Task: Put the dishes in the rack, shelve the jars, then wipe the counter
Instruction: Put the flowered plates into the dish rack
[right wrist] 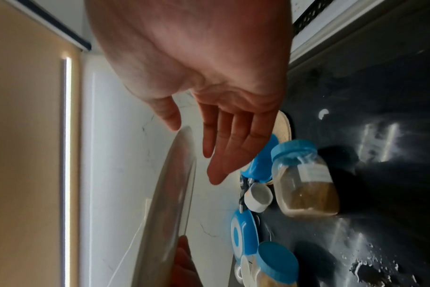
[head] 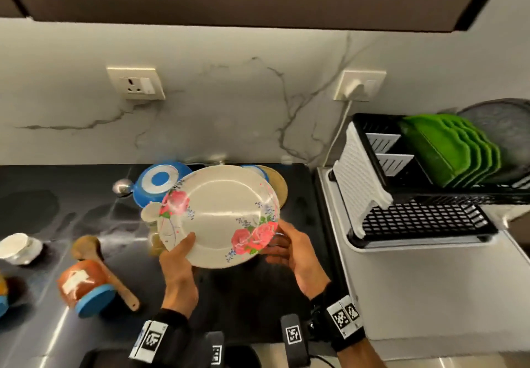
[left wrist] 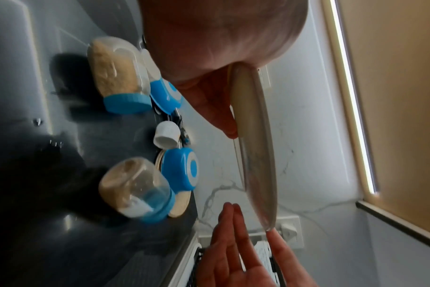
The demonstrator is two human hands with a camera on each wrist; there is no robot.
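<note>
gripping the floral plate (head: 220,215) by its near rim above the dark table (head: 43,184), left hand (head: 179,258) pinches it thumb on top, right hand (head: 295,253) fingers straight under the far edge; looks stiff, glossy, breakable, so rim grip suits.

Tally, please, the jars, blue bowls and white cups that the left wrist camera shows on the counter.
Jars: 2
Blue bowls: 2
White cups: 1
Total: 5
</note>
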